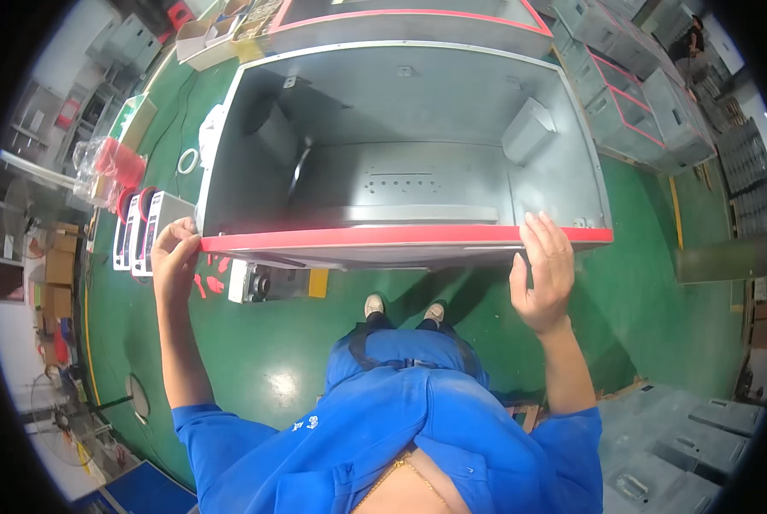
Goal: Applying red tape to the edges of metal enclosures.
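Grey metal box [400,158] lies in upper centre of frame, just above your hands, long axis going left to right. Your left hand [176,248] pinches red strip [383,237] at left corner; your right hand [544,272], unclenched, rests fingertips near right end.

No words or numbers can be read. The blue shirt [375,433] bears white lettering [306,423] on its chest, too small to make out; any print on the white units [167,208] at left is equally illegible.
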